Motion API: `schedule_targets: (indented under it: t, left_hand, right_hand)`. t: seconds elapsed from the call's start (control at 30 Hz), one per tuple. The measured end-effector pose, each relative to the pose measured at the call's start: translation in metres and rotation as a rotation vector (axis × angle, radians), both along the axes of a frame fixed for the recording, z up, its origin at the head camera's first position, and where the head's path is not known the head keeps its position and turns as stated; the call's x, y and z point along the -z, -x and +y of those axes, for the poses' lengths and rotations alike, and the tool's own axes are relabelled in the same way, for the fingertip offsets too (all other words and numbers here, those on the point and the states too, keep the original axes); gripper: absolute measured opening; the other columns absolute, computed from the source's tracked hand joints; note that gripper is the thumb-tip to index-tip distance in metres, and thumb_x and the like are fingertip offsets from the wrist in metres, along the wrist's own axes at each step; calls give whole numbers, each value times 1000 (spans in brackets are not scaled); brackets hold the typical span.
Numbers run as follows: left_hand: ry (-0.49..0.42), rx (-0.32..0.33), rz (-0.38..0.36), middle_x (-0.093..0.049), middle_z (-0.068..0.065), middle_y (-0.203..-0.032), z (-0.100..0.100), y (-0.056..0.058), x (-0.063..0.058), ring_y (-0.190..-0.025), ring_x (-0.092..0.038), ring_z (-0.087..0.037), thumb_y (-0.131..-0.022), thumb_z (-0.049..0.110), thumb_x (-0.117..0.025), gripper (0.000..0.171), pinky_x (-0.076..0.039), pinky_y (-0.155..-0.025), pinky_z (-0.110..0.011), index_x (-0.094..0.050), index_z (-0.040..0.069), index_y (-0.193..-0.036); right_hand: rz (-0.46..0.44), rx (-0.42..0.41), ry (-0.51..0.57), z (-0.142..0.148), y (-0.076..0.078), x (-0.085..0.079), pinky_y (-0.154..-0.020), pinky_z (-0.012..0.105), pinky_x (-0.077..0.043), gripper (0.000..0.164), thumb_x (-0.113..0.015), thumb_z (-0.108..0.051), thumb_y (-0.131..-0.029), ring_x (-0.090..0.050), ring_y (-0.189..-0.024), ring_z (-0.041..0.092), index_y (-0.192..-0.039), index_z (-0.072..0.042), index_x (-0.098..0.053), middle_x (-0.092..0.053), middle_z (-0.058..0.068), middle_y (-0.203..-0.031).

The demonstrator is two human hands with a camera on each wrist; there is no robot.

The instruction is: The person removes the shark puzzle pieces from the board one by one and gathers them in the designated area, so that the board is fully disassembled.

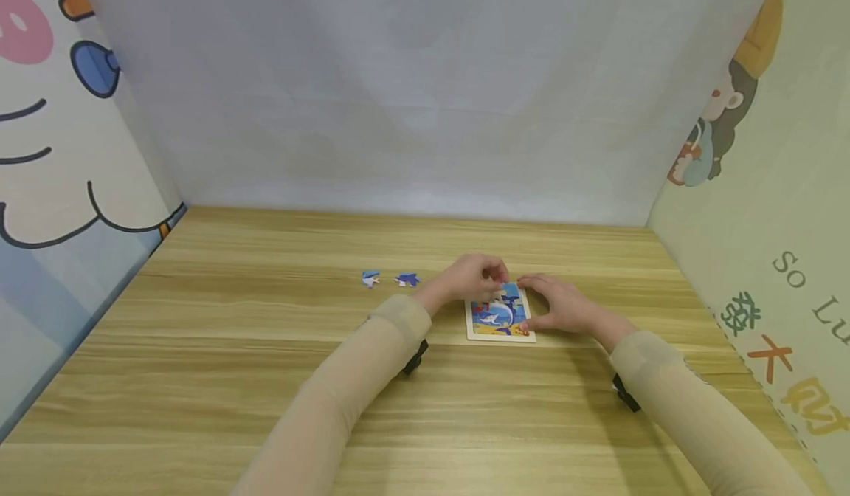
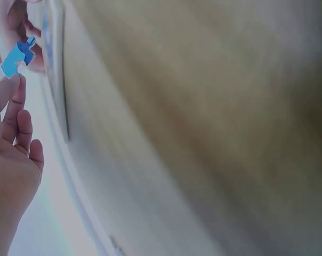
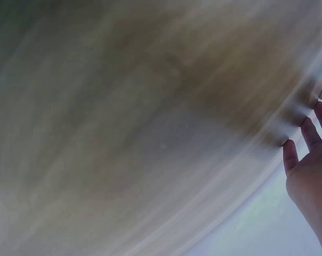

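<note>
Between thumb and forefinger my left hand (image 2: pixel 14 154) pinches a blue jigsaw piece (image 2: pixel 16 57), held up over the puzzle board in the left wrist view. That board (image 1: pixel 501 337), pale-edged and square, lies on the table with a sea picture of a white and blue whale-like animal partly filled in. In the head view the left hand (image 1: pixel 473 276) covers the board's upper left. My right hand (image 1: pixel 564 304) rests at the board's right edge, thumb and fingers spread along it. In the right wrist view the right hand's fingertips (image 3: pixel 290 143) reach down to the table.
Two loose jigsaw pieces lie left of the board: a blue and white piece (image 1: pixel 370 279) and a purple-blue animal piece (image 1: pixel 407 280). The wood-grain table (image 1: pixel 265 319) meets a white backdrop (image 1: pixel 412 112) behind and printed panels at both sides.
</note>
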State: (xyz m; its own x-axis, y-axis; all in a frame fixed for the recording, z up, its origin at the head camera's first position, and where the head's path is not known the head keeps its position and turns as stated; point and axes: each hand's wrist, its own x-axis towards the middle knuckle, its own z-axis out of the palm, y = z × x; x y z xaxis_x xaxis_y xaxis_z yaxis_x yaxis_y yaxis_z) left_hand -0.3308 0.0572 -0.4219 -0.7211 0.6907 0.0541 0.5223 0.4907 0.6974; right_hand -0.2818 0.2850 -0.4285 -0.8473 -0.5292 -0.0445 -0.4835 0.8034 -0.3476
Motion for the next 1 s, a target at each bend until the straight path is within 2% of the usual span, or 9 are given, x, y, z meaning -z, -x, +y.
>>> schedule_targets:
  t: [0.13, 0.33, 0.5, 0.7, 1.0]
  left_hand:
    - [-24, 18, 20, -65, 0, -97, -9, 5, -9, -91, -56, -11, -92, 14, -61, 9, -43, -81, -22, -64, 12, -100]
    - [-12, 26, 51, -64, 1, -96, -25, 12, -22, -92, -56, -12, -92, 14, -61, 9, -44, -84, -23, -64, 11, -100]
    - [-15, 26, 19, -63, -2, -96, -42, 19, -31, -91, -57, -14, -92, 14, -61, 10, -46, -83, -25, -64, 10, -101]
    - [-3, 14, -64, -63, -1, -98, -63, 25, -32, -92, -56, -14, -93, 16, -60, 11, -46, -83, -27, -65, 10, -102]
    - [40, -17, -103, -66, -3, -96, -87, 26, -25, -91, -59, -15, -92, 13, -60, 12, -48, -83, -27, -67, 8, -101]
  right_hand:
    - [3, -7, 6, -1, -1, -1, -105, 60, -25, 82, -73, -50, -76, -36, -132, 41, -138, -5, -44, -41, 19, -143]
    - [12, -27, 10, -2, -2, -1, -106, 59, -26, 80, -74, -47, -76, -37, -131, 41, -136, -3, -45, -42, 20, -142]
    - [9, -30, 0, -2, -2, 0, -106, 59, -25, 81, -73, -48, -77, -36, -132, 41, -137, -3, -44, -41, 20, -143]
    - [13, -43, -5, -2, -1, 0, -106, 60, -26, 80, -74, -47, -77, -36, -131, 42, -137, -3, -44, -41, 21, -142]
    - [24, -49, -21, -2, -1, -1, -104, 61, -27, 80, -73, -48, -77, -37, -131, 41, -137, -4, -44, -42, 20, -142]
